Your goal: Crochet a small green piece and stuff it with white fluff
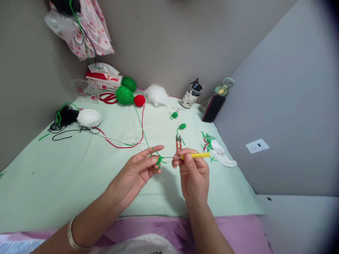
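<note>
Nothing here can be read. The red-and-white cardboard tissue box [104, 80], far beyond the left hand [137, 173], bears print too small to make out, as does the pale label on the round jar [188, 98] beyond the right hand [193, 173]. Dark letters on the white cloth [148, 247] below both hands are cut off.

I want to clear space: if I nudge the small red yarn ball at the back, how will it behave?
The red yarn ball looks round, so it would probably roll. It is likely light and soft. Its red strand trails across the green cloth, so it may unwind or drag.
</note>
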The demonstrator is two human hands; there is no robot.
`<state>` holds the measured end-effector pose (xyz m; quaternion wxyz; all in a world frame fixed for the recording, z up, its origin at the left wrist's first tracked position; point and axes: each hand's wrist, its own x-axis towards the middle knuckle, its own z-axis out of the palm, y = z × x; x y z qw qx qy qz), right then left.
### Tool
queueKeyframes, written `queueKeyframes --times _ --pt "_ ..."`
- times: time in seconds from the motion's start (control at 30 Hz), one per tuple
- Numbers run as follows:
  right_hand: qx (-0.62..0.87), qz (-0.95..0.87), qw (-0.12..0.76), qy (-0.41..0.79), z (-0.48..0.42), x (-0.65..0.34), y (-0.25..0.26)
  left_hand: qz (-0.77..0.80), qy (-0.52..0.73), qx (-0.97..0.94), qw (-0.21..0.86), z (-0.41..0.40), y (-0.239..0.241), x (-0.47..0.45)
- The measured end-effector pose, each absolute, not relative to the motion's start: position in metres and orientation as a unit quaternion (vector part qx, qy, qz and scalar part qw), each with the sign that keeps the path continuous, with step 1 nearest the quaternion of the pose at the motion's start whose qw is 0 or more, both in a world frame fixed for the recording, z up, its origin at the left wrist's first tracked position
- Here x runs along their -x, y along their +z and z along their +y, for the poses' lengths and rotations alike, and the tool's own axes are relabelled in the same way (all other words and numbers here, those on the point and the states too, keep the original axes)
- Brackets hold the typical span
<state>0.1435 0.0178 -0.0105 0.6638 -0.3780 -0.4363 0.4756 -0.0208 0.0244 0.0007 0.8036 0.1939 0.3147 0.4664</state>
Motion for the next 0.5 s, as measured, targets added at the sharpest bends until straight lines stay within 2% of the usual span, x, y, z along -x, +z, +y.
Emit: queueKeyframes --times 0.13,0.3,0.5 --pt "0.358 -0.443 0.643 0.512 0.0178 -0.1414 -0.0089 0.324 0.47 -0.243 0.784 0.0224 0.0011 0.0185" --pt "0.373 -0.525 0.617 0.452 0.0146 -0.1363 -0.0125 0.353 0.5 -0.324 0.721 0.019 -0.0013 0.0152" --pt "0.333 -0.453 0.61 0.559 0.0184 -0.1408 -0.0108 0.353 0.479 -0.307 0.743 0.0215 -0.0023 0.0192"
